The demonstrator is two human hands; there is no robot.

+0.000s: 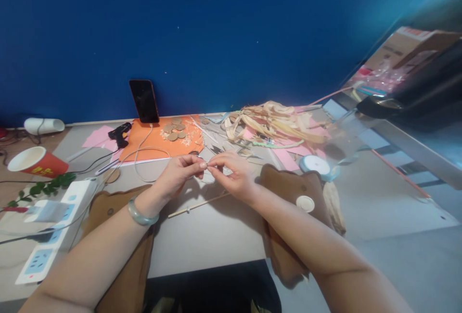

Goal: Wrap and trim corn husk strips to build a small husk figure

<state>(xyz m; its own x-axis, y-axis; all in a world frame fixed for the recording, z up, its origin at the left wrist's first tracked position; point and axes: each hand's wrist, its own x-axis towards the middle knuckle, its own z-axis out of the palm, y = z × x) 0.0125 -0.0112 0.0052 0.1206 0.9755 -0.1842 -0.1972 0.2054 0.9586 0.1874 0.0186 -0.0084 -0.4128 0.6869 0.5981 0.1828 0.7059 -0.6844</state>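
My left hand [179, 174] and my right hand [235, 175] meet over the middle of the grey table [202, 236]. Both pinch a small thin piece between fingertips; it is too small to name. A green bangle [141, 215] circles my left wrist. A thin wooden stick [198, 205] lies on the table just below the hands. Behind them lies a pile of dried straw strips [277, 121] on pink paper.
An orange sheet [164, 142] carries round cardboard discs [174, 131], with a black glue gun [120, 134] and a propped phone [144, 101] beside it. A white power strip [54, 228] and red cup [34, 161] sit left. Brown pads [292, 192] and a ribbon spool [317, 166] lie right.
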